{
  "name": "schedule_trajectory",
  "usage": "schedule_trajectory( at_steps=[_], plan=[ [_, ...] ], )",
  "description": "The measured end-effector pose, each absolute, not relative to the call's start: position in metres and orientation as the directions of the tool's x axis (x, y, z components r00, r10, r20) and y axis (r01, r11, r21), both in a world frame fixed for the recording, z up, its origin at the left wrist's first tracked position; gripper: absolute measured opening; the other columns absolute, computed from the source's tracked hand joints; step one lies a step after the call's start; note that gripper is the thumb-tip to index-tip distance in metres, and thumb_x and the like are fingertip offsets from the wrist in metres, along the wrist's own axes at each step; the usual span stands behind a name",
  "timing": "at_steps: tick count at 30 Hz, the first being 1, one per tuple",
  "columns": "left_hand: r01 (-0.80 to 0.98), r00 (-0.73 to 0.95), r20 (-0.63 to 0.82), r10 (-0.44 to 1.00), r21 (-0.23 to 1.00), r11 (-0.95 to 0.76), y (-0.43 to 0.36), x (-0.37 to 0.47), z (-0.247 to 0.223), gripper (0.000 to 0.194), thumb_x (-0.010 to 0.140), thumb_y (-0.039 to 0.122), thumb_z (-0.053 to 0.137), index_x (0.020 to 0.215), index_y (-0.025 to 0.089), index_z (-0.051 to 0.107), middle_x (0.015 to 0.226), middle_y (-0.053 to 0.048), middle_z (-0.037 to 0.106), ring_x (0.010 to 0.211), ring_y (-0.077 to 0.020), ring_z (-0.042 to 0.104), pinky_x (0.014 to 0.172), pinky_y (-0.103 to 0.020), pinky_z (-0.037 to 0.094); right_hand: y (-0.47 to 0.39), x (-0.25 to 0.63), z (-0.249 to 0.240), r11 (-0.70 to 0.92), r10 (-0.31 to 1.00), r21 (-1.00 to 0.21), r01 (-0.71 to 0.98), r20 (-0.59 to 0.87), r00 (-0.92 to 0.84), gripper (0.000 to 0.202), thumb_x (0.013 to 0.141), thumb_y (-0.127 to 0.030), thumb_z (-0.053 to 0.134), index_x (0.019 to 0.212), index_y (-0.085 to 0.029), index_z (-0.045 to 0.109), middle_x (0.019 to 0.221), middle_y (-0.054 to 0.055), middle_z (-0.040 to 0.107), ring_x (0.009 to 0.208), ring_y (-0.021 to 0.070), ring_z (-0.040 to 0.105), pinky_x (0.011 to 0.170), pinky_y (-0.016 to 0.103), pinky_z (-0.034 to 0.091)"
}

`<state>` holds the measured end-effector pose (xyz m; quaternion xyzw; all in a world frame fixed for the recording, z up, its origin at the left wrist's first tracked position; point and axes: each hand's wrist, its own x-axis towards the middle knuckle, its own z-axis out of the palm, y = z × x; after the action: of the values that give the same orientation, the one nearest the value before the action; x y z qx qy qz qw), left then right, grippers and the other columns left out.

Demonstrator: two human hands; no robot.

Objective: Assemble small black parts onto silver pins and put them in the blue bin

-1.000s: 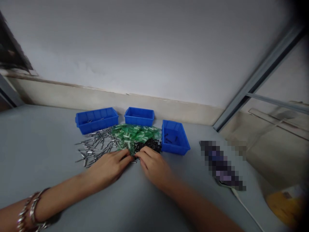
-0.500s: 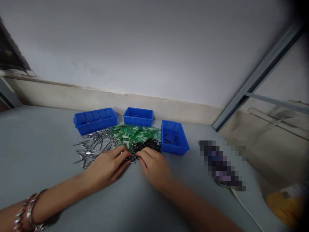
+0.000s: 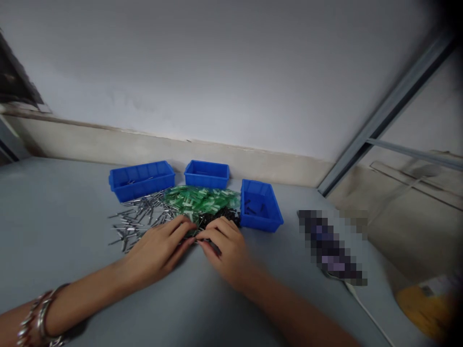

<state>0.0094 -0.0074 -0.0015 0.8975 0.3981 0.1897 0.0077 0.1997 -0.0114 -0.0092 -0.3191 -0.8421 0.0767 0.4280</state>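
Observation:
My left hand (image 3: 159, 248) rests at the front right of a pile of silver metal pins (image 3: 133, 221), its fingers bent and closed on something too small to make out. Fingertips nearly touching it, my right hand (image 3: 227, 248) is pinched too, with a small dark part showing under its fingers. Just behind both hands are a pile of black screws (image 3: 226, 214) and a heap of green plastic packets (image 3: 202, 198). Bracelets circle my left wrist.
Three blue bins stand around the piles: one at left (image 3: 142, 180) with a few pins, one at centre back (image 3: 207, 176), one at right (image 3: 260, 207) with some black screws. A blurred-out object (image 3: 331, 248) with a white cable lies further right.
My right hand's fingertips have moved left, closer to my left hand. A dark part now shows under the right fingers. The bins and piles look the same.

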Motion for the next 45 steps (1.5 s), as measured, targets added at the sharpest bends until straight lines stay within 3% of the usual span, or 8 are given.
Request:
schedule_trajectory(
  at_steps=[5,9,16,26,33,39,45],
  plan=[
    [0.671,0.639,0.282,0.716,0.252,-0.698,-0.007,0.009,-0.002,0.023,0.095,0.027,0.026,0.105,0.022,0.046,0.097,-0.004,0.049,0.079,-0.015,0.054,0.069,-0.029,0.046,-0.012,0.198,-0.01,0.807,0.587,-0.493,0.324,0.723,-0.364,0.01,0.089,-0.018,0.051,0.086,-0.017,0.06,0.082,0.003,0.055,0.078,0.0145,0.051,0.071,0.028,0.041],
    [0.608,0.672,0.283,0.684,0.317,-0.728,-0.007,0.009,-0.001,0.022,0.094,0.024,0.027,0.098,0.019,0.048,0.095,-0.004,0.048,0.079,-0.0137,0.051,0.07,-0.026,0.045,-0.013,0.197,-0.011,0.809,0.585,-0.5,0.309,0.741,-0.331,0.011,0.089,-0.021,0.05,0.085,-0.017,0.06,0.08,0.003,0.055,0.076,0.0146,0.052,0.069,0.028,0.042],
    [0.518,0.676,0.356,0.645,0.393,-0.759,-0.012,0.01,0.004,0.02,0.093,0.018,0.03,0.104,0.018,0.046,0.096,-0.004,0.049,0.086,-0.0119,0.051,0.076,-0.022,0.045,-0.016,0.195,-0.007,0.785,0.619,-0.549,0.286,0.712,-0.332,0.01,0.089,-0.021,0.052,0.084,-0.016,0.059,0.079,0.003,0.055,0.076,0.0145,0.052,0.069,0.027,0.042],
    [0.525,0.626,0.446,0.64,0.366,-0.769,-0.012,0.011,0.009,0.015,0.091,0.014,0.035,0.096,0.018,0.048,0.095,-0.004,0.047,0.086,-0.012,0.049,0.075,-0.022,0.044,-0.018,0.199,-0.003,0.684,0.73,-0.624,0.379,0.584,-0.355,0.018,0.09,-0.034,0.05,0.091,-0.017,0.057,0.086,0.004,0.055,0.085,0.0167,0.051,0.075,0.028,0.04],
    [0.53,0.625,0.486,0.611,0.311,-0.789,-0.012,0.008,0.004,0.014,0.09,0.014,0.037,0.098,0.018,0.048,0.098,-0.005,0.046,0.088,-0.0126,0.05,0.076,-0.023,0.044,-0.018,0.198,-0.002,0.689,0.725,-0.606,0.397,0.58,-0.372,0.021,0.092,-0.028,0.042,0.08,-0.017,0.056,0.081,0.003,0.055,0.079,0.0155,0.05,0.071,0.029,0.04],
    [0.558,0.629,0.422,0.653,0.34,-0.757,-0.011,0.008,0.006,0.015,0.091,0.019,0.035,0.098,0.018,0.049,0.1,-0.006,0.047,0.09,-0.0148,0.05,0.079,-0.027,0.046,-0.018,0.197,-0.001,0.696,0.718,-0.602,0.39,0.588,-0.373,0.018,0.091,-0.024,0.042,0.079,-0.017,0.053,0.08,0.003,0.054,0.078,0.0155,0.05,0.071,0.029,0.04],
    [0.524,0.626,0.446,0.64,0.366,-0.769,-0.011,0.009,0.008,0.019,0.091,0.016,0.033,0.093,0.017,0.052,0.097,-0.005,0.048,0.088,-0.0135,0.05,0.078,-0.025,0.044,-0.019,0.198,-0.003,0.712,0.702,-0.596,0.371,0.59,-0.398,0.013,0.09,-0.022,0.046,0.083,-0.017,0.055,0.083,0.003,0.054,0.08,0.0154,0.05,0.073,0.028,0.04]
  ],
)
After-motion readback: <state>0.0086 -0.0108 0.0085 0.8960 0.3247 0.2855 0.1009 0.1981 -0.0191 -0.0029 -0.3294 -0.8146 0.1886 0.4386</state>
